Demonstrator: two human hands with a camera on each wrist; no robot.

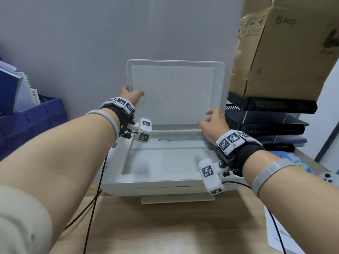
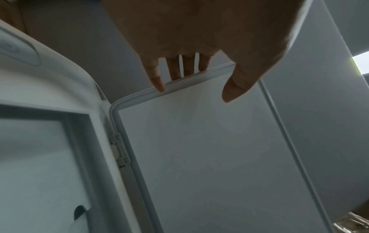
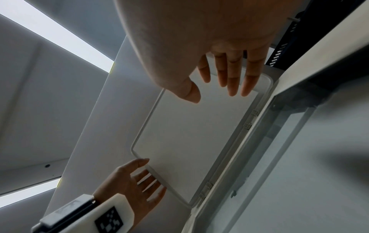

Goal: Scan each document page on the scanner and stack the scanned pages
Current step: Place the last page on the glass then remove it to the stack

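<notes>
The white scanner (image 1: 156,187) stands on the desk with its lid (image 1: 174,92) raised upright against the wall. Its glass bed (image 1: 165,158) lies uncovered, with no page that I can see on it. My left hand (image 1: 131,94) is at the lid's left edge. In the left wrist view its straight fingers (image 2: 187,69) reach behind the lid (image 2: 209,157), thumb in front. My right hand (image 1: 213,120) hovers at the lid's lower right edge with fingers (image 3: 231,78) straight, holding nothing. A white sheet (image 1: 275,235) lies on the desk at the right.
A blue crate (image 1: 33,121) with folders sits at the left. Stacked dark trays (image 1: 266,125) bearing a cardboard box (image 1: 286,48) crowd the scanner's right side. A white controller (image 1: 330,177) lies further right. Wooden desk (image 1: 165,226) stretches in front of the scanner.
</notes>
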